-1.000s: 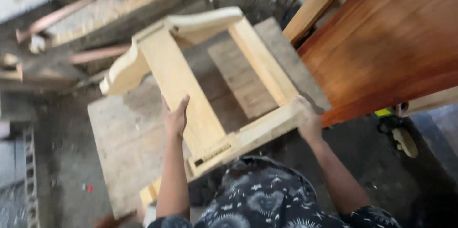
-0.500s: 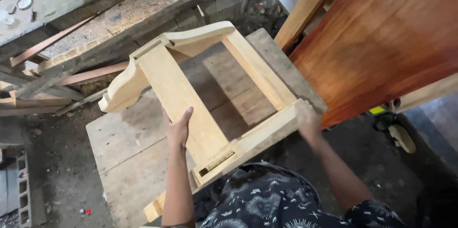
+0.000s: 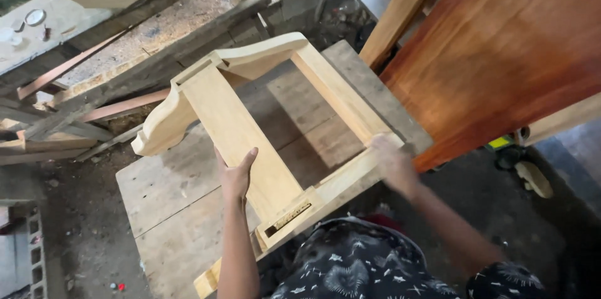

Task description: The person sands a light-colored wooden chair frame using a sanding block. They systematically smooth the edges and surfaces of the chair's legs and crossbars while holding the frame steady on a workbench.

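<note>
Right hand (image 3: 393, 164) slid along wooden frame (image 3: 263, 127), gripping; left hand (image 3: 236, 174) holds its board.

- No packages, labels, signs or screens show anywhere in view, from twelve o'clock round to six o'clock and back again
</note>
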